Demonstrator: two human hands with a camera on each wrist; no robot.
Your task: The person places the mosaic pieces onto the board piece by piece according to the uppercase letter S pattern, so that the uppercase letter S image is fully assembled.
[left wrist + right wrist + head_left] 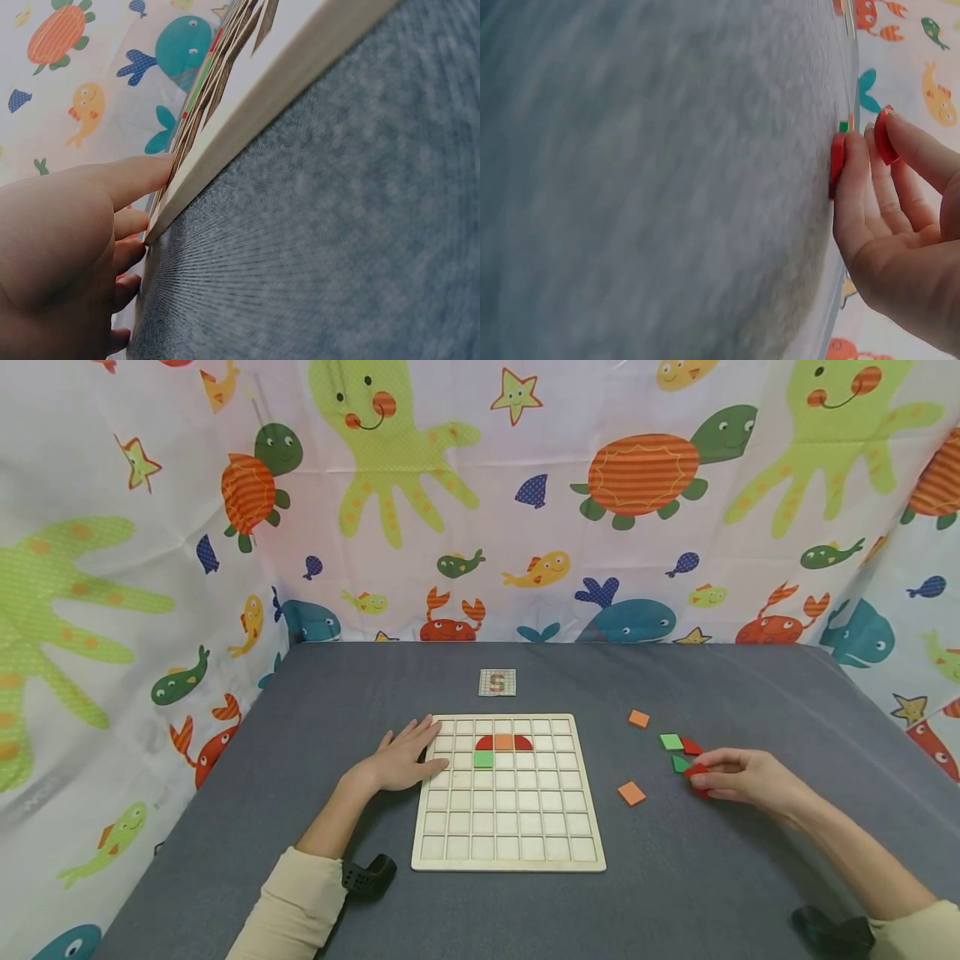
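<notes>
A pale wooden grid board (510,865) lies flat on the table. In its upper rows sit an orange square (503,742) between two red rounded-corner tiles (523,743), and a green square (483,759) below the left one. My left hand (401,758) rests with extended fingers at the board's upper left edge, its thumb over the rim. To the right of the board, my right hand (750,779) pinches a red tile (886,139) between thumb and fingers. Another red piece (838,163) is against the index finger, by the table surface.
Loose tiles lie right of the board: an orange square (638,718), another orange square (632,793), a light green square (671,742), a red piece (691,746) and a green piece (680,764). Behind the board is a small pattern card (497,682). A printed curtain (465,568) surrounds the grey table (525,914).
</notes>
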